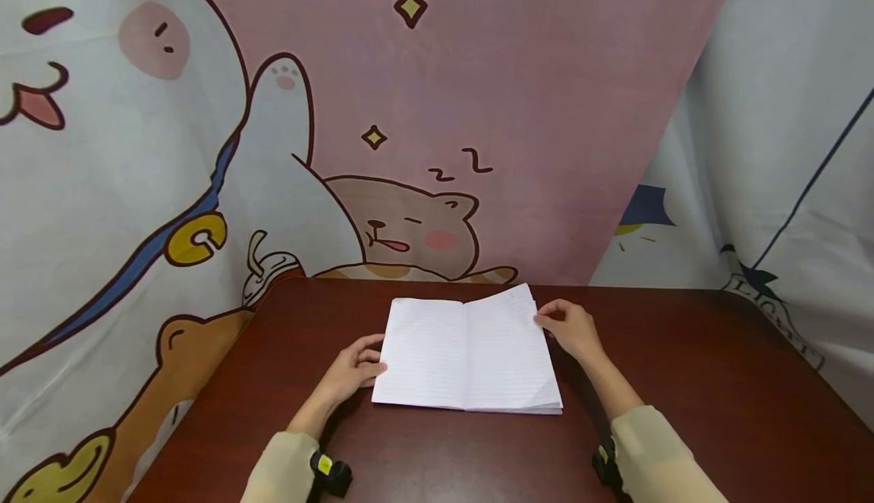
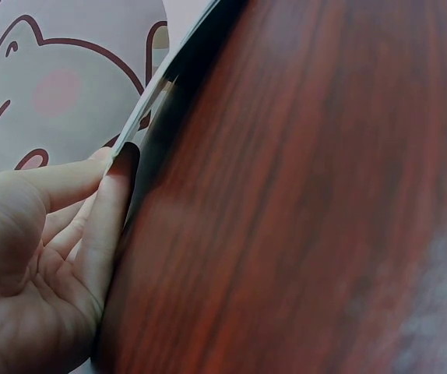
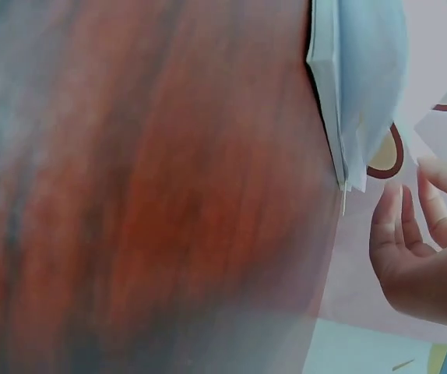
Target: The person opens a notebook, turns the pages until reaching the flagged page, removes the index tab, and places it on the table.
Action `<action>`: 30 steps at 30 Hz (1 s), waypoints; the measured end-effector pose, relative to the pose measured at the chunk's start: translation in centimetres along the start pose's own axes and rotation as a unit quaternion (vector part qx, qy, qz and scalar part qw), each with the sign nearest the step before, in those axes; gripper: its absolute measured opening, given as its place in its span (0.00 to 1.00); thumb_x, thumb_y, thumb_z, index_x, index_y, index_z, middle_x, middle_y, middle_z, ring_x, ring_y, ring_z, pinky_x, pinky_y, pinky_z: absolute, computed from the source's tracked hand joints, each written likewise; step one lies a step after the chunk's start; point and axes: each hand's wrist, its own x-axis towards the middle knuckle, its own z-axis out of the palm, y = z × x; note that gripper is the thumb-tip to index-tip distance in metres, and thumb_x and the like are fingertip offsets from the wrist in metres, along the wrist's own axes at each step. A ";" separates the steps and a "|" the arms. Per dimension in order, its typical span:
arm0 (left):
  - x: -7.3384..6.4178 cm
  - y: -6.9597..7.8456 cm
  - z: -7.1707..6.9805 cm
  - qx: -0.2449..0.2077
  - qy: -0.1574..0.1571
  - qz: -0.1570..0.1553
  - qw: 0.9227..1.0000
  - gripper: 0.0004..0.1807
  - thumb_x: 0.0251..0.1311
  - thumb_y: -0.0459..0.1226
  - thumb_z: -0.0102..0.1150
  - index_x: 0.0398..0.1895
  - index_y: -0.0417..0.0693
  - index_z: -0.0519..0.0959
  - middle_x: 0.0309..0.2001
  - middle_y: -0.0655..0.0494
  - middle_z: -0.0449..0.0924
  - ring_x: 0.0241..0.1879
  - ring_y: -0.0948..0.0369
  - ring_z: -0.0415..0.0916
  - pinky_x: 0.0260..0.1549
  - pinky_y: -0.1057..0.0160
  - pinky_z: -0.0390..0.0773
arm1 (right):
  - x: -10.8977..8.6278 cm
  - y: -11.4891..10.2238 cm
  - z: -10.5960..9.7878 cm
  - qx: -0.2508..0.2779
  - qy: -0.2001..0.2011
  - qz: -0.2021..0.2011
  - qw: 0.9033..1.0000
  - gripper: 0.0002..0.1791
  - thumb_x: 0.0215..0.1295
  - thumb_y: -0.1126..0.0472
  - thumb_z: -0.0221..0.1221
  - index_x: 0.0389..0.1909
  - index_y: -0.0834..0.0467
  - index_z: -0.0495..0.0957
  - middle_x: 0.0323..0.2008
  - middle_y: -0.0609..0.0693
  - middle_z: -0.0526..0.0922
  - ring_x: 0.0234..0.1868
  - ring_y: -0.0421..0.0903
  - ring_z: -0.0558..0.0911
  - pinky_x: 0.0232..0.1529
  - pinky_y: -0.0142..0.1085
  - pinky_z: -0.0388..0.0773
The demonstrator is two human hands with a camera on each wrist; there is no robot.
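An open notebook [image 1: 426,355] with lined white pages lies on the dark red-brown table, in the middle of the head view. At its left edge my left hand [image 1: 350,370] holds the cover and pages between thumb and fingers; the left wrist view shows this grip on the thin edge [image 2: 149,97]. My right hand [image 1: 575,330] pinches the outer edge of the right-hand page [image 1: 505,336] near its top. That page rises off the stack, its upper corner sticking up past the notebook's top edge. In the right wrist view the lifted paper [image 3: 375,70] bows away from the block.
The wooden table [image 1: 683,366] extends around the notebook on both sides. Behind it hangs a pink and white cloth [image 1: 532,108] printed with cartoon animals. Each wrist wears a small black camera, such as the left device [image 1: 332,474] beside the sleeve.
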 end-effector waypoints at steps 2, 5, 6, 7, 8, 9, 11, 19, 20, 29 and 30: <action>0.0 0.0 -0.1 0.004 -0.001 0.002 1.000 0.31 0.66 0.32 0.61 0.71 0.39 0.65 0.49 0.39 0.81 0.39 0.61 0.82 0.39 0.61 0.84 | 0.1 -0.1 0.0 0.012 -0.001 -0.003 1.000 0.11 0.66 0.59 0.63 0.42 0.63 0.81 0.38 0.61 0.85 0.34 0.54 0.86 0.30 0.36 0.80; -0.1 0.1 -0.2 0.006 -0.001 0.005 1.000 0.31 0.66 0.33 0.61 0.71 0.39 0.65 0.48 0.39 0.81 0.40 0.61 0.82 0.40 0.60 0.84 | 0.2 -0.2 0.1 0.046 -0.014 -0.006 0.999 0.12 0.67 0.61 0.62 0.45 0.66 0.80 0.40 0.62 0.85 0.35 0.50 0.86 0.38 0.41 0.85; -0.2 0.2 -0.3 0.006 -0.001 0.006 1.000 0.31 0.66 0.33 0.61 0.71 0.39 0.65 0.48 0.39 0.81 0.40 0.61 0.82 0.40 0.59 0.84 | 0.3 -0.2 0.1 0.060 -0.020 -0.005 0.998 0.13 0.68 0.61 0.62 0.46 0.67 0.80 0.41 0.63 0.85 0.35 0.49 0.86 0.40 0.42 0.86; -0.2 0.2 -0.3 0.006 -0.001 0.006 1.000 0.31 0.66 0.33 0.61 0.71 0.39 0.65 0.48 0.39 0.81 0.40 0.61 0.82 0.40 0.59 0.84 | 0.3 -0.3 0.1 0.071 -0.026 -0.004 0.997 0.14 0.68 0.62 0.62 0.48 0.67 0.79 0.42 0.64 0.85 0.36 0.47 0.85 0.42 0.44 0.86; -0.2 0.2 -0.3 0.005 -0.001 0.006 1.000 0.31 0.66 0.33 0.61 0.71 0.39 0.65 0.49 0.38 0.81 0.40 0.61 0.82 0.40 0.59 0.84 | 0.3 -0.3 0.2 0.080 -0.031 -0.003 0.996 0.15 0.68 0.62 0.61 0.50 0.68 0.78 0.44 0.64 0.85 0.37 0.45 0.84 0.43 0.45 0.86; -0.2 0.2 -0.3 0.004 -0.002 0.006 1.000 0.31 0.66 0.32 0.61 0.71 0.39 0.65 0.49 0.38 0.81 0.40 0.61 0.82 0.40 0.59 0.84 | 0.2 -0.4 0.2 0.087 -0.038 -0.004 0.995 0.17 0.68 0.63 0.61 0.53 0.69 0.78 0.45 0.65 0.85 0.37 0.45 0.84 0.44 0.46 0.85; -0.1 0.2 -0.3 0.003 -0.003 0.005 1.000 0.31 0.66 0.32 0.61 0.71 0.39 0.64 0.49 0.38 0.81 0.40 0.61 0.82 0.40 0.60 0.84 | 0.2 -0.5 0.2 0.099 -0.046 -0.004 0.994 0.19 0.68 0.63 0.61 0.56 0.68 0.76 0.48 0.66 0.84 0.39 0.44 0.84 0.45 0.47 0.85; -0.1 0.1 -0.1 0.001 0.001 0.001 1.000 0.31 0.66 0.32 0.61 0.71 0.39 0.65 0.49 0.38 0.81 0.39 0.61 0.81 0.40 0.61 0.84 | -0.4 -1.2 -0.1 0.124 -0.064 0.003 0.990 0.23 0.70 0.62 0.59 0.64 0.65 0.72 0.55 0.67 0.81 0.43 0.43 0.83 0.44 0.41 0.85; -0.1 0.2 -0.1 0.001 0.001 0.001 1.000 0.31 0.66 0.32 0.61 0.71 0.39 0.65 0.49 0.38 0.81 0.39 0.61 0.81 0.39 0.61 0.84 | -0.5 -1.2 -0.1 0.131 -0.067 0.005 0.989 0.24 0.71 0.62 0.59 0.64 0.65 0.72 0.55 0.67 0.81 0.43 0.42 0.83 0.44 0.41 0.85; -0.3 0.2 0.0 0.005 0.001 0.003 1.000 0.31 0.66 0.32 0.61 0.71 0.39 0.64 0.49 0.38 0.81 0.39 0.61 0.82 0.40 0.60 0.84 | -0.9 -1.8 -0.3 0.200 -0.110 0.021 0.973 0.25 0.73 0.63 0.55 0.68 0.65 0.67 0.58 0.67 0.78 0.41 0.37 0.81 0.43 0.40 0.84; -0.3 0.2 0.0 0.005 0.001 0.003 1.000 0.31 0.66 0.32 0.61 0.71 0.39 0.64 0.49 0.38 0.81 0.39 0.61 0.82 0.40 0.60 0.84 | -1.0 -1.9 -0.3 0.201 -0.114 0.022 0.973 0.25 0.73 0.63 0.54 0.68 0.65 0.67 0.58 0.67 0.78 0.41 0.37 0.81 0.43 0.40 0.84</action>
